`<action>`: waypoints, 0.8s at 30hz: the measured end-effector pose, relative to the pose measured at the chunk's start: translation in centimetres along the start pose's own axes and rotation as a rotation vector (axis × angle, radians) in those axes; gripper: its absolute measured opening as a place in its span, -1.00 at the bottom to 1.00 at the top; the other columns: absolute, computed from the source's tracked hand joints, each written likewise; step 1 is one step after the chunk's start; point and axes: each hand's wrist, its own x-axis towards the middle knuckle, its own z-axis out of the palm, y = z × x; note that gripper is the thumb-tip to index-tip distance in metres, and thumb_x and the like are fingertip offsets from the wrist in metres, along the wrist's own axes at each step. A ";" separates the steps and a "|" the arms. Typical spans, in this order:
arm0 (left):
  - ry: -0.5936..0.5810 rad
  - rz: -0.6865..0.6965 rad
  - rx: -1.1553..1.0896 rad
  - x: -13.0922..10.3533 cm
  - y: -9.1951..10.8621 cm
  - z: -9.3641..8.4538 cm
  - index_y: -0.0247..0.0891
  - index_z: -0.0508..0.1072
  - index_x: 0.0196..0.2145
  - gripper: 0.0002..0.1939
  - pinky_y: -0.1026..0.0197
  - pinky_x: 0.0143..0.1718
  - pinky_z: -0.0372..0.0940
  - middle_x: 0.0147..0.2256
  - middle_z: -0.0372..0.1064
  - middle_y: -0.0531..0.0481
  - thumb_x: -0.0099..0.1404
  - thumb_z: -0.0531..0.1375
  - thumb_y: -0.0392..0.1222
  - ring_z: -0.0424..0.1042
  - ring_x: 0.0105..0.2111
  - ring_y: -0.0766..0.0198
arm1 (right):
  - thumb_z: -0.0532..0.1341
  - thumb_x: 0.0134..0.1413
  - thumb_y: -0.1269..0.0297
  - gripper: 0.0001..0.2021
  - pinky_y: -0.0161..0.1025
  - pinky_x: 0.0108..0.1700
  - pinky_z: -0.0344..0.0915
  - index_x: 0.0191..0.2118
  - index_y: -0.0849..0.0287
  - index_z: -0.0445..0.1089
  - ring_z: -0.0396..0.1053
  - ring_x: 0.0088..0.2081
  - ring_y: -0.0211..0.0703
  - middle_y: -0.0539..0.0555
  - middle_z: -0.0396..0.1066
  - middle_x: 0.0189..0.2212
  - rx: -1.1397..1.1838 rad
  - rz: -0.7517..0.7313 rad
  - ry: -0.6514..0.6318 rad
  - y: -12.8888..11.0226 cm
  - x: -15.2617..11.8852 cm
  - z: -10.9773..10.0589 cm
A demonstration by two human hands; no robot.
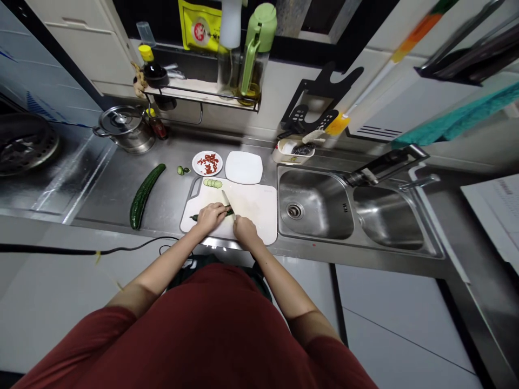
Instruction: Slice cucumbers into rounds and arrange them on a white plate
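On the white cutting board (257, 213) my left hand (211, 217) is closed over a dark green chili pepper (194, 217), whose pointed end sticks out to the left. My right hand (245, 231) grips the handle of a knife (226, 199). Its blade points away from me and lies against the pepper's right end, by my left fingertips. Pale green cucumber slices (213, 183) lie in a short row near the board's far left corner. Behind the board stand a plate (195, 165) of chopped red pieces and a bare white plate (244, 166).
A whole cucumber (146, 195) and small cucumber ends (180, 170) lie left of the board. Further back are a lidded steel pot (132, 135) and a sauce bottle (157, 127). A double sink (320, 232) adjoins the board's right side. A bottle shelf (194, 93) hangs above.
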 end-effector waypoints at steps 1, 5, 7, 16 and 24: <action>0.002 -0.001 -0.005 0.0 0.0 0.0 -0.03 0.49 -0.10 -0.71 0.21 -0.13 0.25 -0.11 0.42 0.04 0.36 0.02 -0.07 0.35 -0.12 0.23 | -0.08 0.26 0.38 -0.72 -0.20 -0.12 0.27 -0.06 0.28 0.31 0.43 -0.12 -0.03 0.26 0.45 -0.18 -0.001 -0.004 0.002 0.0 0.2 0.0; -0.002 -0.006 -0.019 0.0 0.0 0.0 -0.03 0.49 -0.10 -0.72 0.22 -0.12 0.25 -0.11 0.41 0.02 0.36 0.03 -0.08 0.35 -0.12 0.24 | -0.08 0.26 0.38 -0.72 -0.21 -0.12 0.27 -0.06 0.29 0.32 0.42 -0.12 -0.03 0.26 0.45 -0.18 0.008 -0.011 0.018 -0.4 1.0 -0.1; -0.003 -0.009 -0.021 0.0 0.0 -0.1 -0.04 0.50 -0.10 -0.72 0.22 -0.12 0.25 -0.11 0.41 0.01 0.35 0.03 -0.08 0.35 -0.12 0.24 | -0.08 0.26 0.39 -0.71 -0.22 -0.11 0.27 -0.05 0.29 0.31 0.42 -0.11 -0.04 0.26 0.45 -0.17 0.018 -0.012 0.026 -0.6 1.2 -0.2; -0.002 -0.016 -0.018 0.0 0.0 0.1 -0.06 0.49 -0.10 -0.72 0.21 -0.13 0.25 -0.11 0.42 0.01 0.36 0.03 -0.08 0.35 -0.12 0.24 | -0.05 0.25 0.38 -0.74 -0.22 -0.13 0.27 -0.08 0.28 0.33 0.43 -0.13 -0.02 0.27 0.46 -0.20 0.006 0.020 -0.014 0.4 -1.0 0.6; -0.002 -0.011 -0.009 0.0 0.1 -0.1 -0.05 0.49 -0.10 -0.71 0.21 -0.14 0.26 -0.11 0.42 0.02 0.36 0.02 -0.08 0.35 -0.12 0.23 | -0.04 0.23 0.41 -0.75 -0.20 -0.15 0.28 -0.10 0.29 0.33 0.43 -0.14 0.00 0.27 0.45 -0.19 0.014 0.013 -0.022 0.4 -0.9 0.5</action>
